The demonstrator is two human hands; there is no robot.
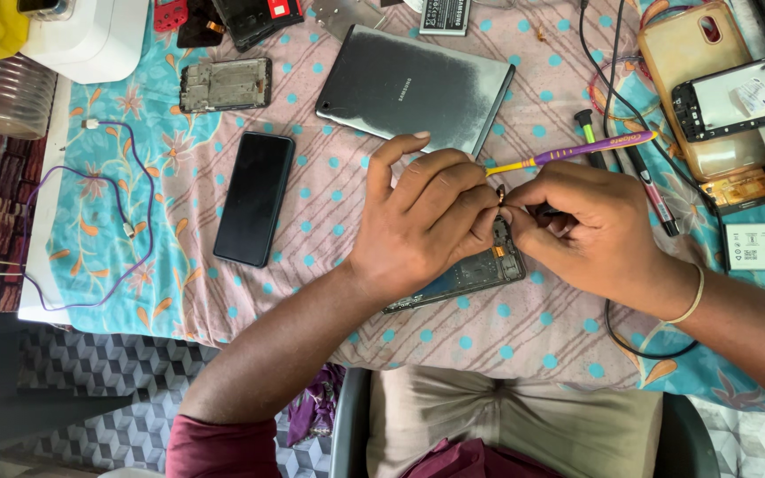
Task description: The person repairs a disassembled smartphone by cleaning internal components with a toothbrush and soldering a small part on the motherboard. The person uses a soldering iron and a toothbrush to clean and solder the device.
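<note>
Head view shows the opened dark phone frame with bare circuit board [480, 270] lying on the dotted pink cloth-covered worktop [329, 204], left hand [422, 221] and right hand [591, 232] pinching a tiny part above it, reassembly seemingly unfinished.

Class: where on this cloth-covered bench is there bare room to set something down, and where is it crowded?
Free: the dotted cloth between the black phone and left hand; also below the opened phone frame. Crowded: the top edge and the right side by the cables.

Maroon sleeve [223, 445] pushed up, thin pale band [691, 299] on right wrist, khaki trousers [524, 425]
</note>
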